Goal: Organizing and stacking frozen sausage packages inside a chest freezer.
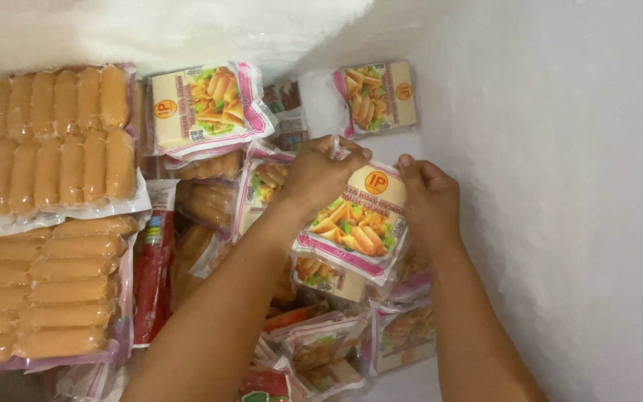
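I see both hands pinching the pink-edged snack packet [359,219] by its top edge: left hand [321,173], right hand [429,199]; sausage packs [57,138] lie well left of it.

Both bare forearms reach forward and converge. The left hand [320,173] is curled, knuckles up, its fingertips pinched together at the far end. The right hand [427,195] sits just beside it, fingers bent and pinching likewise.
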